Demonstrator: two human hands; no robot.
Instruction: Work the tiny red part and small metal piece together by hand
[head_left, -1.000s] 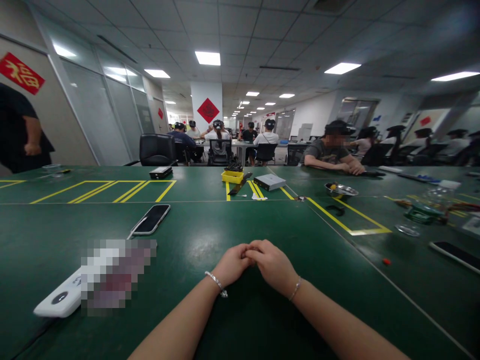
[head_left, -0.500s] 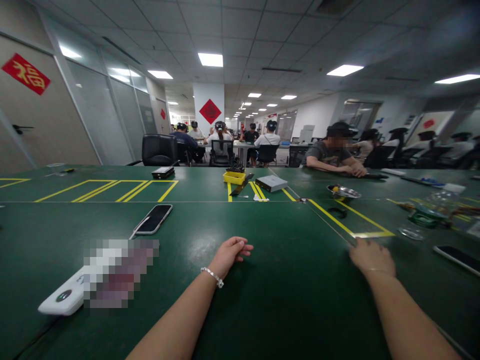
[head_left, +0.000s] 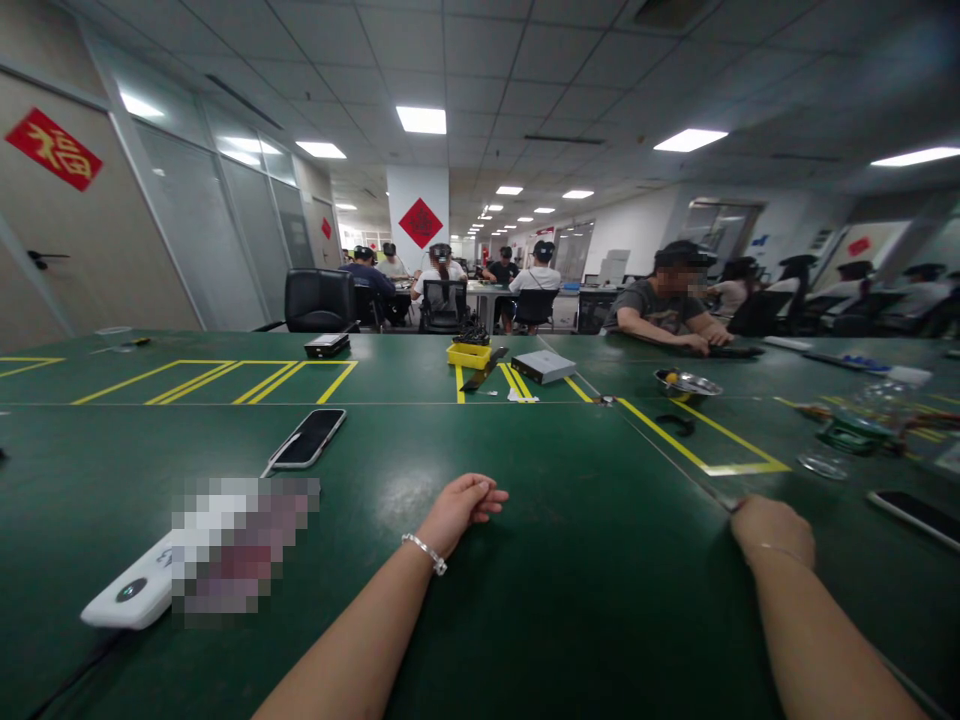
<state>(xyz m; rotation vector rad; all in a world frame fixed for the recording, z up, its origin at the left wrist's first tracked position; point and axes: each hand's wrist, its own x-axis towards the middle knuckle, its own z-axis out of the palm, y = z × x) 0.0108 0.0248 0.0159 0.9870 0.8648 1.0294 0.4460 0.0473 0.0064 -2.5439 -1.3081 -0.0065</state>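
Observation:
My left hand (head_left: 466,512) rests on the green tabletop (head_left: 585,590), a clear bracelet on its wrist. Its fingers are loosely bent and a little apart, and nothing shows in them. To the right, my right hand (head_left: 774,530) is over the table by the seam between two table sections. I see its rounded back; the fingers are turned under and hidden, so whether it is closed on anything cannot be seen. A smartphone (head_left: 309,438) with a white cable lies beyond my left hand, on the left. Closest to my right hand is yellow tape (head_left: 750,467).
A white device (head_left: 127,590) lies at left beside a blurred patch. Farther back are a yellow tray (head_left: 469,356), a grey box (head_left: 543,366) and a metal bowl (head_left: 688,383). At right lie another phone (head_left: 915,517) and a clear bottle (head_left: 862,420). A person (head_left: 675,300) sits opposite.
My right hand has drawn back toward me and slightly right, its fingers now tucked under. My left hand stays in place. The person opposite has shifted their hands and head slightly.

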